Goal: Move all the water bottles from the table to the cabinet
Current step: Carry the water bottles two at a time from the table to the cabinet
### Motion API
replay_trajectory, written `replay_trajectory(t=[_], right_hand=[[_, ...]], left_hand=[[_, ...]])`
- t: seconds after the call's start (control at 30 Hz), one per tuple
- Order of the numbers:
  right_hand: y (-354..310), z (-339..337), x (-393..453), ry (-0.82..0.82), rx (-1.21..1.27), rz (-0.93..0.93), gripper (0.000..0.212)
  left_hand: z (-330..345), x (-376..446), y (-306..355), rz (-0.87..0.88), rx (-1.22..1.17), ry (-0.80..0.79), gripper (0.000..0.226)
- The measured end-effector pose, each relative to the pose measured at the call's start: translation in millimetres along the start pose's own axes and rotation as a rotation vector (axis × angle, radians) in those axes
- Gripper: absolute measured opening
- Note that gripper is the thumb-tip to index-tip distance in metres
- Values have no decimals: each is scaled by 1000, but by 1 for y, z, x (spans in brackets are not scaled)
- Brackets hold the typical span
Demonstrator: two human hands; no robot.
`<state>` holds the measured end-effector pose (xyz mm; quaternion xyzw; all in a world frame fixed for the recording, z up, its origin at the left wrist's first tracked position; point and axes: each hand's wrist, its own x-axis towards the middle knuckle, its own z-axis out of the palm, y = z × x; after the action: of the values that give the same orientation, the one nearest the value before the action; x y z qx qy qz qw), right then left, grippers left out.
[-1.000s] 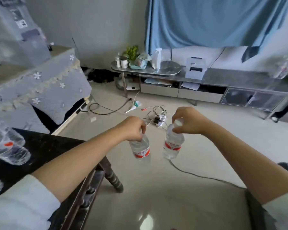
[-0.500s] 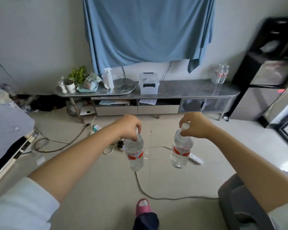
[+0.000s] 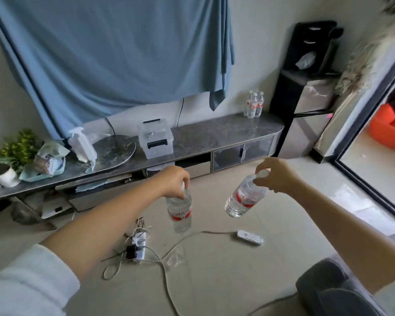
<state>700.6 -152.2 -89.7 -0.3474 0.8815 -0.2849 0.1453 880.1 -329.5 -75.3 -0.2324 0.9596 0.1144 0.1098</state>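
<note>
The left hand [image 3: 175, 182] is gripping one water bottle [image 3: 179, 213] by its neck, fingers curled around the top, so the cap is mostly hidden; the bottle is hanging nearly upright over the floor. The right hand [image 3: 275, 175] is pinching a second water bottle [image 3: 245, 198] at its white cap, and this one is hanging tilted, its bottom pointing to the left. Both bottles are in the air, well apart from the cabinet [image 3: 214, 133].

On the right end of the cabinet top, near the rounded edge, bottles are already standing in a tight group [image 3: 254, 106]; I am counting three caps, but they are overlapping and small, so I cannot be sure. A clear storage box [image 3: 155, 141], a spray bottle [image 3: 81, 144] and a plant [image 3: 18, 149] are taking the middle and left part; the left end is cut off by the frame.

Between the box and the standing bottles the top is showing bare surface. On the floor two power strips [image 3: 138, 244] [image 3: 250, 236] and their cables are lying under the hands.
</note>
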Motion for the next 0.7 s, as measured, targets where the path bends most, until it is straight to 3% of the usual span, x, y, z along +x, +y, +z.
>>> replay_trajectory(t=[0.13,0.27,0.5,0.7], right_hand=[[15,-10,62,101,7,33,13],[37,-25,123,134,-42,97,29],[90,-56,244,16,-113,86,29],[137,-87,351,-13,-128,35,29]], left_hand=[[-18,73,-10,6,-18,2,19],[-28,142,-19,-26,-82,7,9],[-63,275,14,-47,-114,-39,13],[-96,399,45,-66,-147,38,7]])
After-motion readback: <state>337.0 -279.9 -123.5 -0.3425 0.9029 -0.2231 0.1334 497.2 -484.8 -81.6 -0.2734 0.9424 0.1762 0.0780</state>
